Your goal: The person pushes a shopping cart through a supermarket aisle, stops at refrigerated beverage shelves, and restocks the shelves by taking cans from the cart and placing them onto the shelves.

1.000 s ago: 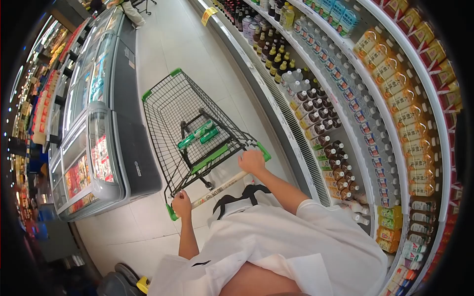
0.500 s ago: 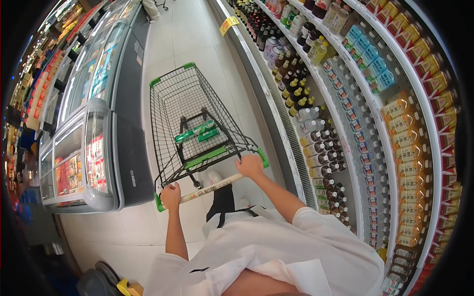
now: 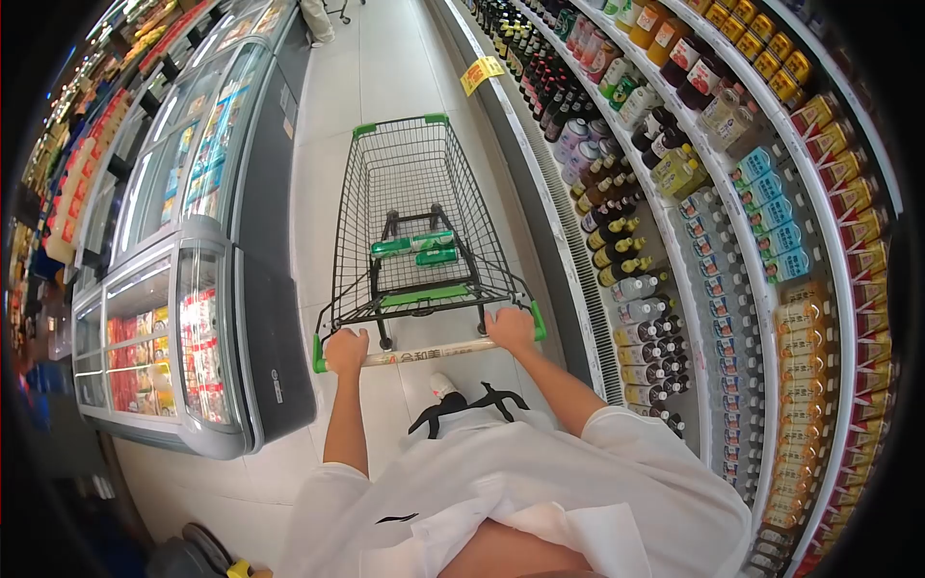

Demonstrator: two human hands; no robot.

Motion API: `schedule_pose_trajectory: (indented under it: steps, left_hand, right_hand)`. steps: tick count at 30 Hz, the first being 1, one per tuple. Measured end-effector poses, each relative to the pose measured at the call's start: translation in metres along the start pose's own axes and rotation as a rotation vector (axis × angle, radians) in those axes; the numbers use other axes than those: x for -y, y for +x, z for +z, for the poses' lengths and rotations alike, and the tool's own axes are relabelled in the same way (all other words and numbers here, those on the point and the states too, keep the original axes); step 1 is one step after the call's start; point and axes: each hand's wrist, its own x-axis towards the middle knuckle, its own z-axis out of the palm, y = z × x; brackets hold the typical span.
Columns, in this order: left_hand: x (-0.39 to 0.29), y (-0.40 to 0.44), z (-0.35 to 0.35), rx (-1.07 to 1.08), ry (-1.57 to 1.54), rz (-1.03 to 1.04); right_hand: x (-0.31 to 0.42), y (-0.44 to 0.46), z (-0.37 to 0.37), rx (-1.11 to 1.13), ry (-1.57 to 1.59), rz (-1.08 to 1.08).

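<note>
A wire shopping cart (image 3: 419, 202) with green corners stands in front of me. Both my hands are closed around its pale handle bar (image 3: 434, 353), my left hand (image 3: 346, 351) near the left end and my right hand (image 3: 511, 329) near the right end. Inside the cart basket lie green packages, a long one (image 3: 412, 243) and a shorter one (image 3: 436, 257) close beside it. A green strip (image 3: 412, 296) crosses the cart just beyond the handle. My fingertips are partly hidden under the bar.
Glass-topped freezers (image 3: 154, 337) line the left side. On the right, curved shelves (image 3: 674, 226) hold rows of bottles and drink packs, with a yellow tag (image 3: 482, 74) on the front ledge. A person's legs (image 3: 318, 21) show at the far end of the tiled aisle (image 3: 332, 87).
The cart has turned from slanting across the view to nearly straight ahead. The view has swung with it, and more of the far shelves shows. Both hands have stayed on the handle.
</note>
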Motion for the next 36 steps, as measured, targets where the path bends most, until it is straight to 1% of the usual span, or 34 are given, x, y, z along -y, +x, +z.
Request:
schedule_pose_trajectory:
  steps: [1, 3, 4, 10, 11, 13, 16, 20, 22, 26, 28, 32, 36]
  left_hand:
    - [-0.004, 0.016, -0.002, -0.001, 0.006, 0.005]
    - [-0.016, 0.044, -0.006, -0.009, -0.001, 0.033]
    - [-0.040, 0.054, -0.015, -0.002, 0.016, 0.039]
    - [-0.079, 0.137, -0.020, 0.029, 0.043, 0.073]
    - [-0.093, 0.145, -0.019, 0.036, 0.059, 0.071]
    - [-0.113, 0.170, -0.024, 0.024, 0.068, 0.079]
    - [-0.138, 0.209, -0.025, 0.034, 0.074, 0.085]
    - [-0.170, 0.257, -0.026, 0.051, 0.089, 0.060]
    - [-0.190, 0.278, -0.030, 0.079, 0.108, 0.072]
    - [-0.222, 0.321, -0.025, 0.108, 0.103, 0.043]
    - [-0.232, 0.347, -0.018, 0.074, 0.086, 0.064]
    - [-0.264, 0.396, -0.024, 0.045, 0.094, 0.064]
    - [-0.292, 0.452, -0.034, 0.031, 0.064, 0.063]
  right_hand:
    - [0.005, 0.010, 0.000, -0.001, 0.006, 0.005]
    - [0.015, 0.032, -0.001, -0.113, -0.010, 0.031]
    - [0.009, 0.050, -0.008, -0.119, 0.013, 0.046]
    - [0.029, 0.120, -0.025, -0.209, 0.045, 0.039]
    - [0.021, 0.135, -0.023, -0.195, 0.054, 0.045]
    - [0.022, 0.165, -0.026, -0.245, 0.053, 0.027]
    - [0.027, 0.207, -0.038, -0.197, 0.053, 0.040]
    - [0.032, 0.263, -0.054, -0.238, 0.097, 0.020]
    - [0.035, 0.291, -0.066, -0.159, 0.050, 0.018]
    - [0.030, 0.355, -0.073, -0.101, 0.047, 0.015]
    - [0.030, 0.386, -0.076, -0.119, 0.099, 0.001]
    - [0.043, 0.448, -0.089, -0.092, 0.071, 0.011]
    - [0.057, 0.507, -0.095, -0.141, 0.107, 0.000]
